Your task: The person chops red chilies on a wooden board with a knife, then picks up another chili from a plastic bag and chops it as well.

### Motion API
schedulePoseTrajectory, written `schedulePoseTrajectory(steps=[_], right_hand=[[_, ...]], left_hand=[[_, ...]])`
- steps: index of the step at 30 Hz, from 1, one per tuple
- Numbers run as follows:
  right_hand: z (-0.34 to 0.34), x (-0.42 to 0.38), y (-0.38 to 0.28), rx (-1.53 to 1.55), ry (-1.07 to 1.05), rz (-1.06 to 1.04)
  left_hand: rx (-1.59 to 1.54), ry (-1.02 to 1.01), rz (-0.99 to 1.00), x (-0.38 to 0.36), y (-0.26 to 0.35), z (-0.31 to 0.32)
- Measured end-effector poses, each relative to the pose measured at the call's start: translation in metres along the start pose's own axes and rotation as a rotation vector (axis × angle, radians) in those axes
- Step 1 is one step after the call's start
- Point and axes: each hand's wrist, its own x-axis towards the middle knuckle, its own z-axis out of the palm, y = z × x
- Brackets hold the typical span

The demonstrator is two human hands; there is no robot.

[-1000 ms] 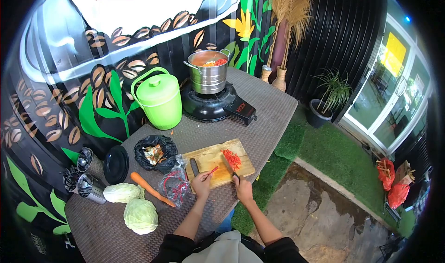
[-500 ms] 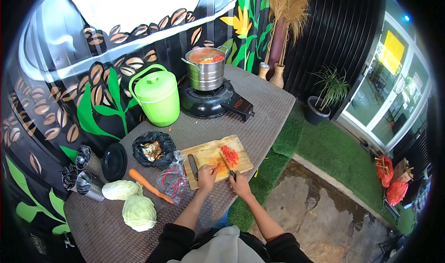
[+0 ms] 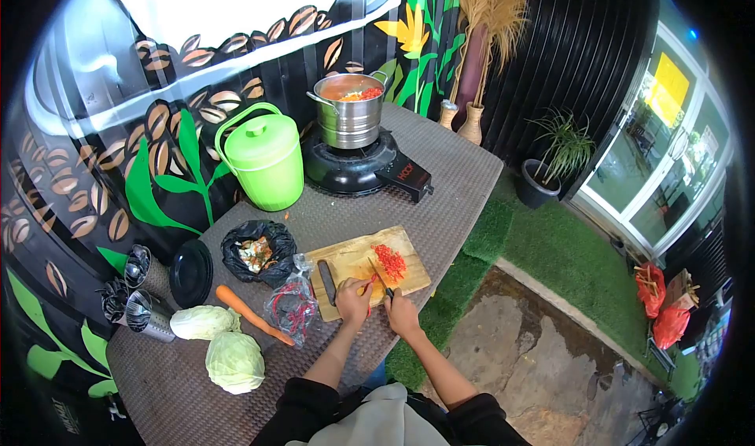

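My left hand (image 3: 352, 300) is closed around a slim red chili (image 3: 368, 287) over the lower part of the wooden cutting board (image 3: 346, 251). To its right, my right hand (image 3: 403, 314) grips the dark handle of a knife (image 3: 388, 292), whose blade points up the board, close to the chili. A heap of finely chopped red pieces (image 3: 389, 262) lies on the board's right side, just beyond the blade. Left of my left hand, a clear plastic bag with red chilies (image 3: 289, 304) rests against the board's edge.
Left of the board are a carrot (image 3: 250, 314), a napa cabbage (image 3: 204, 322), a round cabbage (image 3: 235, 363) and a black bag of scraps (image 3: 267, 261). Behind stand a lidded green bucket (image 3: 266, 163) and a steel pot (image 3: 348, 123) on a black gas stove (image 3: 346, 169).
My right hand has shifted slightly left with the knife, bringing it closer to my left hand and the chili. The chopped heap looks the same.
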Motion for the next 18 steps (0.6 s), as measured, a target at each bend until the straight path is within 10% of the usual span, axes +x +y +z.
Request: schedulePoseTrajectory(steps=[18], right_hand=[[-0.004, 0.006, -0.01, -0.012, -0.034, 0.011]], left_hand=[[0.011, -0.026, -0.019, 0.003, 0.005, -0.002]])
